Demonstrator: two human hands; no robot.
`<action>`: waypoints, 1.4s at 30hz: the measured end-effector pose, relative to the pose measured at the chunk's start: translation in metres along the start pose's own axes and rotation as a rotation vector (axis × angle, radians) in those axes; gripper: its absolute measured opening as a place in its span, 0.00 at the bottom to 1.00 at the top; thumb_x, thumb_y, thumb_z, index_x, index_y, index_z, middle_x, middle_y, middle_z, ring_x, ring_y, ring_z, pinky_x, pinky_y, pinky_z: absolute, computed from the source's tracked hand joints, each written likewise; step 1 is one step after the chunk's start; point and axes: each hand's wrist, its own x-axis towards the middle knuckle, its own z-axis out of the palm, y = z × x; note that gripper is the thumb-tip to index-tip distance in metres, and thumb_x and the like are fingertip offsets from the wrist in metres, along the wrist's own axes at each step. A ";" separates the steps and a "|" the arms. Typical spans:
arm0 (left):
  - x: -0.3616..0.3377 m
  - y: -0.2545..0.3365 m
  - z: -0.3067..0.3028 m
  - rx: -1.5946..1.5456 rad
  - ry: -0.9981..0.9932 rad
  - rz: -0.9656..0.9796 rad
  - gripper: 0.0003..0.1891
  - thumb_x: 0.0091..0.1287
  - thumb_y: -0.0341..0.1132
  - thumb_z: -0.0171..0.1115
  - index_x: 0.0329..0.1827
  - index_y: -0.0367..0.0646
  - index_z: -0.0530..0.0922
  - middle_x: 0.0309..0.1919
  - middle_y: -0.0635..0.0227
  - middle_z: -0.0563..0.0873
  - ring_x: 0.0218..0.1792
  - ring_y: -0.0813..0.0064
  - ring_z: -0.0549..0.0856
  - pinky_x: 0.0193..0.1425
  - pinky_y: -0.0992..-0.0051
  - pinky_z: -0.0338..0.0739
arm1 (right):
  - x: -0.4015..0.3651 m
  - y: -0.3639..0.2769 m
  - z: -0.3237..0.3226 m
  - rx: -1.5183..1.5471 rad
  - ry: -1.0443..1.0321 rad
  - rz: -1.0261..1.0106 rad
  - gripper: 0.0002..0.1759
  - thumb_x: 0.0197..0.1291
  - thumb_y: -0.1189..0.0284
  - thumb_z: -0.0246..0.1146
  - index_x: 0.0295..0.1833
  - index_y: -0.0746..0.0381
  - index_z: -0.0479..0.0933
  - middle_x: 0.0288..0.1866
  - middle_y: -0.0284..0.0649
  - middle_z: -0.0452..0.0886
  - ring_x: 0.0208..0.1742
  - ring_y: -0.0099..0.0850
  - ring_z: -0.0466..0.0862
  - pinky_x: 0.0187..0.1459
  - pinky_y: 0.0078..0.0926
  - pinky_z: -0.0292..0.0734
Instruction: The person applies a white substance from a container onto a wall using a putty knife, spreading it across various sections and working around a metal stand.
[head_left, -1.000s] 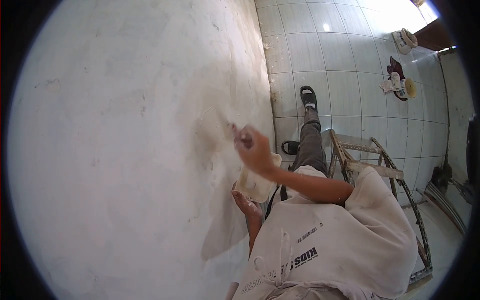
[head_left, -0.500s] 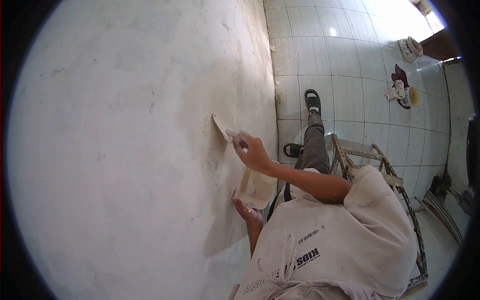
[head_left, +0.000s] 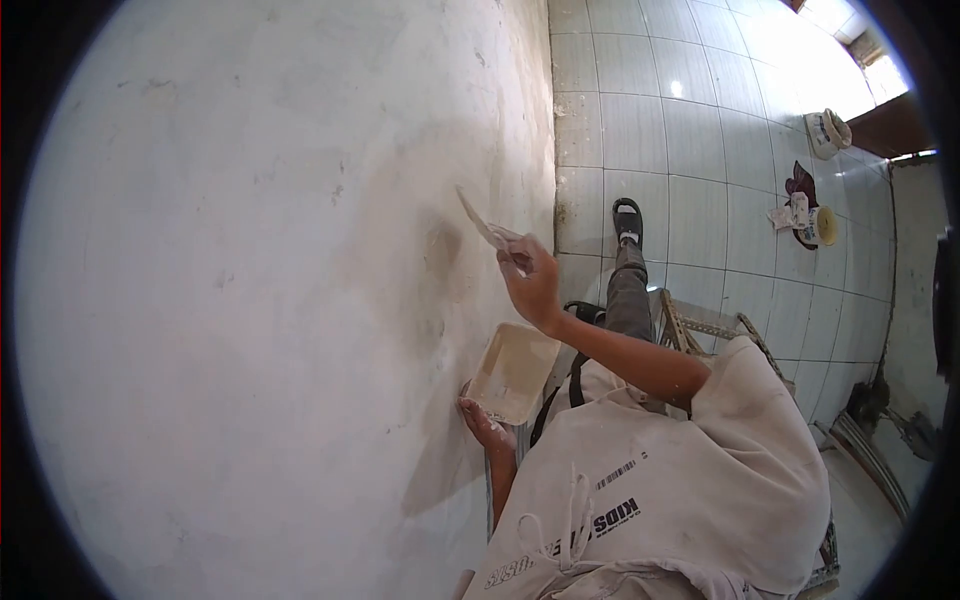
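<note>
My right hand pinches a putty knife, its thin pale blade pointing up and left. The blade's shadow falls apart from it on the whitish plastered wall, so the blade appears to be off the surface. My left hand supports a cream plastic tray by its lower end, close to the wall. Some pale putty-like residue lies in the tray. White smears mark the fingers of both hands. A damp-looking darker patch shows on the wall near the blade.
Behind my right side stands a splattered stepladder. On the tiled floor lie a tub with a dark cloth and, farther off, a white bucket. Long strips lean at the far right.
My right hand has moved up and to the right with the putty knife, whose blade has come away from the wall. The tray now shows more fully; my left hand has shifted little.
</note>
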 end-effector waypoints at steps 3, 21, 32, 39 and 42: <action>-0.002 0.012 0.008 -0.206 -0.011 -0.103 0.32 0.71 0.61 0.42 0.59 0.38 0.66 0.55 0.58 0.73 0.58 0.63 0.74 0.62 0.63 0.71 | 0.002 0.007 0.015 -0.052 -0.109 -0.279 0.06 0.57 0.84 0.62 0.36 0.68 0.71 0.39 0.42 0.82 0.38 0.25 0.83 0.40 0.21 0.78; 0.000 0.001 0.001 -0.204 0.059 -0.070 0.29 0.73 0.56 0.43 0.58 0.35 0.70 0.51 0.59 0.77 0.52 0.69 0.76 0.60 0.69 0.69 | 0.019 0.003 0.009 -0.054 -0.172 -0.102 0.04 0.61 0.86 0.56 0.40 0.68 0.71 0.51 0.44 0.80 0.42 0.19 0.78 0.39 0.19 0.77; -0.003 -0.027 0.010 -0.260 0.243 -0.089 0.32 0.71 0.60 0.46 0.57 0.36 0.72 0.49 0.63 0.77 0.52 0.73 0.74 0.61 0.71 0.66 | -0.043 -0.009 -0.008 -0.286 -0.624 0.147 0.10 0.57 0.82 0.60 0.45 0.66 0.71 0.39 0.38 0.75 0.41 0.25 0.78 0.41 0.22 0.76; -0.012 -0.080 0.042 -0.446 0.540 -0.209 0.29 0.72 0.56 0.48 0.59 0.35 0.71 0.49 0.67 0.78 0.51 0.76 0.74 0.59 0.74 0.67 | 0.003 -0.018 -0.037 -0.163 -1.195 0.393 0.09 0.56 0.84 0.59 0.39 0.63 0.67 0.43 0.37 0.76 0.43 0.26 0.79 0.45 0.24 0.78; -0.005 -0.042 0.077 -0.459 0.666 -0.183 0.27 0.73 0.55 0.48 0.56 0.36 0.73 0.46 0.68 0.78 0.47 0.77 0.75 0.56 0.76 0.69 | 0.048 -0.030 -0.026 -0.241 -1.393 0.673 0.09 0.56 0.85 0.58 0.41 0.63 0.68 0.45 0.38 0.77 0.44 0.25 0.80 0.45 0.24 0.80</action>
